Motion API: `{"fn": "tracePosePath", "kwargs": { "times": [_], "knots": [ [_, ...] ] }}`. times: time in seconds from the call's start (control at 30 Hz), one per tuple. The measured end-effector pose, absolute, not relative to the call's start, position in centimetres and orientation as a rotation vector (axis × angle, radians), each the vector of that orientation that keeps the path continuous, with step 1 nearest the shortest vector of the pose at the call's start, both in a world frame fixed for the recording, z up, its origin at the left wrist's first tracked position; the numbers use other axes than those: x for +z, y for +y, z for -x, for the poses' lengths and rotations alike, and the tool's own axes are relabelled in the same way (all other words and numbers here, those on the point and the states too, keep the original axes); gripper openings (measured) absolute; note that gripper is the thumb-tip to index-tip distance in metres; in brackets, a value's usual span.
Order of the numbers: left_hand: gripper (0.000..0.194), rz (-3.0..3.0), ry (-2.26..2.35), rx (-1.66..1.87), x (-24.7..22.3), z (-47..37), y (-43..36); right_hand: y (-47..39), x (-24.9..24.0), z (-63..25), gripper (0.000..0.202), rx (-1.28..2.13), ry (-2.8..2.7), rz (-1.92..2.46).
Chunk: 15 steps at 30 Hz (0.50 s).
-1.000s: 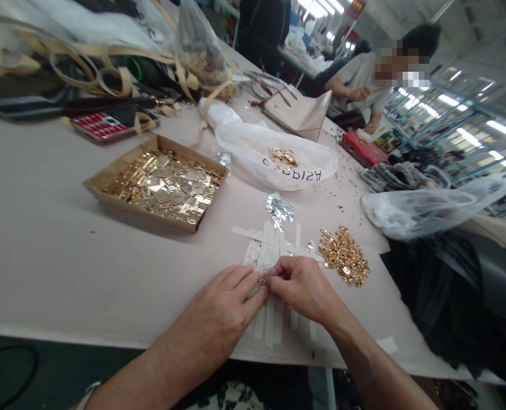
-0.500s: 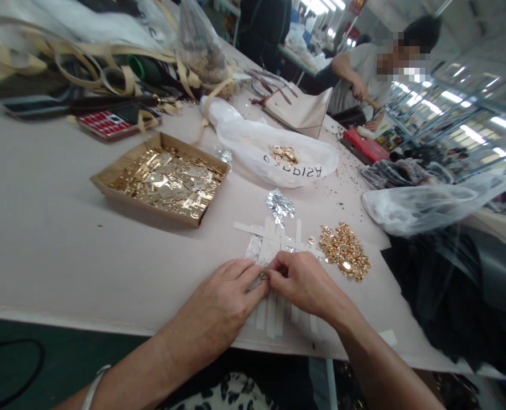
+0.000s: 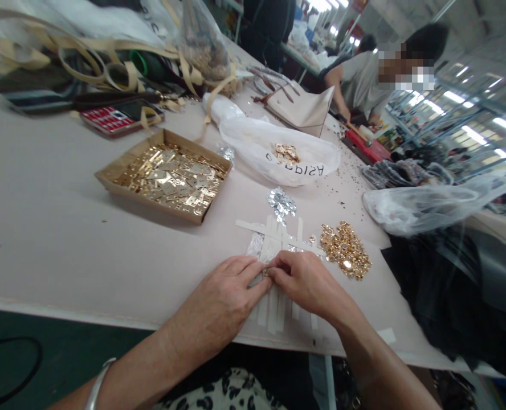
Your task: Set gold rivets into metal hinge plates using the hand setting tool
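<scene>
My left hand (image 3: 231, 287) and my right hand (image 3: 302, 279) meet at their fingertips over a small bunch of pale strips (image 3: 274, 230) on the table. Both hands are closed in a pinch around a tiny metal piece (image 3: 265, 273), mostly covered by the fingers; its exact kind is too small to make out. The strips lie crossed over one another, with clear plastic (image 3: 255, 244) beneath some of them. Beyond the fingertips is a pile of small silver discs (image 3: 281, 203). To the right of my right hand lies a heap of shiny gold studs (image 3: 346, 249).
A cardboard tray (image 3: 150, 206) of flat gold plates stands to the left. Behind the discs lies a white plastic bag (image 3: 244, 134) with gold pieces on it. Black sheets (image 3: 449, 290) and clear plastic wrap (image 3: 411, 208) are at the right. Across the table a person (image 3: 364, 80) works beside a red block (image 3: 366, 146).
My hands stay pinched together in nearly the same place. The view has shifted slightly. The person across the table has lowered the hand with a wooden-handled tool towards the red block.
</scene>
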<state>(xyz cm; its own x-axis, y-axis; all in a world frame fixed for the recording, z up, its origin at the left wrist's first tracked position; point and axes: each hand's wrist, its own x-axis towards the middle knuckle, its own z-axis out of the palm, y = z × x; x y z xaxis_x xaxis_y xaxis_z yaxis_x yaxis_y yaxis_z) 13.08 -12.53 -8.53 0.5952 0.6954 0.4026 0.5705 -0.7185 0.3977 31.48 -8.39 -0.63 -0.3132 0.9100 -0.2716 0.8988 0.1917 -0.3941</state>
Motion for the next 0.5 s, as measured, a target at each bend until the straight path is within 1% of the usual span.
{"fn": "tracePosePath", "kwargs": {
  "times": [0.07,0.17,0.2,0.23,0.37,0.43,0.5],
  "knots": [
    [0.024,-2.604,1.047,0.816,-8.7,-13.1,-12.5,-9.0,-0.7,-32.6,0.009,0.639,-2.359,1.748],
    [0.022,-2.631,1.04,0.864,-8.9,-13.2,-12.7,-10.0,-1.6,-35.1,0.022,0.321,-2.346,1.686],
    [0.023,-2.639,1.037,0.878,-9.0,-13.1,-12.8,-10.3,-2.1,-35.9,0.026,0.269,-2.353,1.69],
    [0.024,-2.645,1.033,0.886,-9.0,-13.1,-12.8,-10.6,-2.5,-36.7,0.027,0.264,-2.351,1.695],
    [0.027,-2.662,1.033,0.871,-8.7,-13.0,-12.9,-11.5,-3.0,-38.5,0.015,0.411,-2.165,1.744],
    [0.028,-2.675,1.032,0.861,-8.4,-12.9,-12.7,-11.6,-2.2,-38.7,0.017,0.503,-1.871,1.76],
    [0.028,-2.687,1.031,0.86,-8.1,-13.0,-12.5,-11.3,-1.3,-38.4,0.02,0.642,-1.418,1.61]
  ]
}}
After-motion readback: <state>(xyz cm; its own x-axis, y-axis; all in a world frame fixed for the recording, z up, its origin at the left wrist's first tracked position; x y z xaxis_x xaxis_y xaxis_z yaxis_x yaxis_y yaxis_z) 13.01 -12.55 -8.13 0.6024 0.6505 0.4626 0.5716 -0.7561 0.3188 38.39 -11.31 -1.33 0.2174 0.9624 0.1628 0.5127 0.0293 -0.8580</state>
